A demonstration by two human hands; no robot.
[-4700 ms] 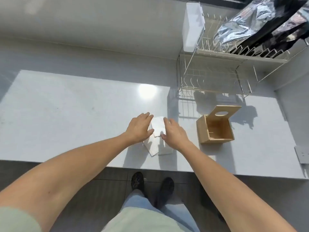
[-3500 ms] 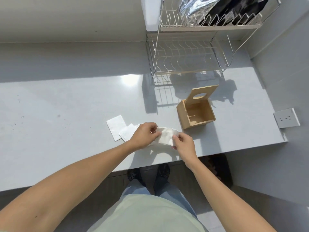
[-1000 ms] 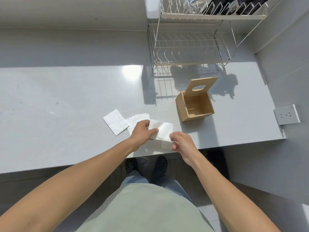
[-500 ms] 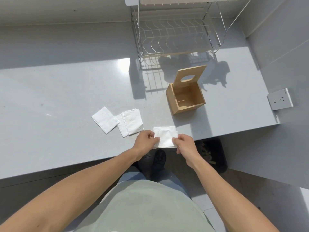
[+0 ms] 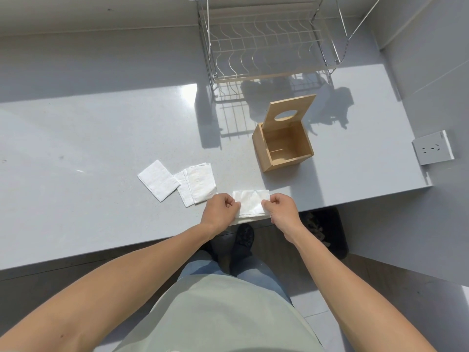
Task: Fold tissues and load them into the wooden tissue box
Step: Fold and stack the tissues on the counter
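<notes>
A white folded tissue [image 5: 251, 203] lies at the counter's front edge. My left hand [image 5: 220, 212] pinches its left side and my right hand [image 5: 281, 210] pinches its right side. A small stack of tissues [image 5: 197, 183] sits to the left of my hands, and a single folded tissue [image 5: 157, 179] lies further left. The wooden tissue box [image 5: 283, 148] stands behind and to the right, its lid with a round hole tipped up and the inside bare.
A wire dish rack [image 5: 269, 44] stands at the back of the grey counter [image 5: 88, 148]. A wall socket [image 5: 432, 150] is on the right wall. A dark bin [image 5: 324, 231] sits on the floor below the counter edge.
Since a second ago, the tissue has come down from the air onto the counter edge, still held at both sides. The view has tilted down a little.
</notes>
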